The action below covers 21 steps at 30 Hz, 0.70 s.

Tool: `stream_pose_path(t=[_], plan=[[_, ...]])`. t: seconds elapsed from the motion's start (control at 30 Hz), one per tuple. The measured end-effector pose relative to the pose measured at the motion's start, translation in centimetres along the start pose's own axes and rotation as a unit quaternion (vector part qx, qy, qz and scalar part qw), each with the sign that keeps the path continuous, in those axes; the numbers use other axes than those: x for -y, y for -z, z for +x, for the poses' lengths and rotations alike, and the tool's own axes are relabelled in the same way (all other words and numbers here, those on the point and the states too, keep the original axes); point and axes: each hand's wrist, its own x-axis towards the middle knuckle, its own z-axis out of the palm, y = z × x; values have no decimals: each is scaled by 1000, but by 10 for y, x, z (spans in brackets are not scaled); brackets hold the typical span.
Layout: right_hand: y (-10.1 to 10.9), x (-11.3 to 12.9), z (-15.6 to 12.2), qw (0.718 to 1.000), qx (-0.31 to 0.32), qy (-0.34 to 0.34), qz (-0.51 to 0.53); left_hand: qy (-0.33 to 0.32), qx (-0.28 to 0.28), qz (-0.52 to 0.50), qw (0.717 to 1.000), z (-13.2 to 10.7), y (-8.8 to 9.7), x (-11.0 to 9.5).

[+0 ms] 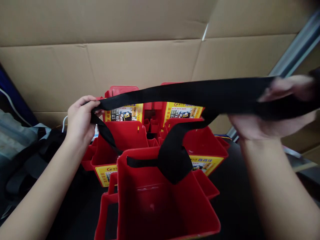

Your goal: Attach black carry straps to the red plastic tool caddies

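Observation:
A black webbing strap (190,94) stretches across the view above a red plastic tool box (152,206). Part of it runs through a slot in the box's back wall, and a folded loop of it hangs over that wall. Pinched between the fingers of my left hand (83,115) is the strap's left stretch, beside the slot. My right hand (277,113), smeared by motion, is wrapped round the wider doubled part at the right. The box is open at the top, with small side pockets.
Several more red boxes (120,133) with yellow labels stand behind on the black surface (232,200). Cardboard (140,66) walls the back. A metal post (295,50) slants at the right. Dark straps and clear plastic (15,133) lie at the left.

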Motion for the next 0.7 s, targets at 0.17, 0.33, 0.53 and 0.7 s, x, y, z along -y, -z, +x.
stream_pose_path(t=[0.17, 0.33, 0.53, 0.7], plan=[[6, 20, 5, 911, -142, 67, -381, -81, 36, 58, 994, -9, -11, -7], [-21, 72, -19, 987, 158, 6, 1, -210, 323, 261, 885, -29, -19, -26], [-80, 116, -69, 864, 418, 123, -251, -139, 550, 308, 764, -29, -20, -29], [-97, 114, -67, 812, 527, 143, -206, -117, 613, 307, 719, -26, -18, -26]])
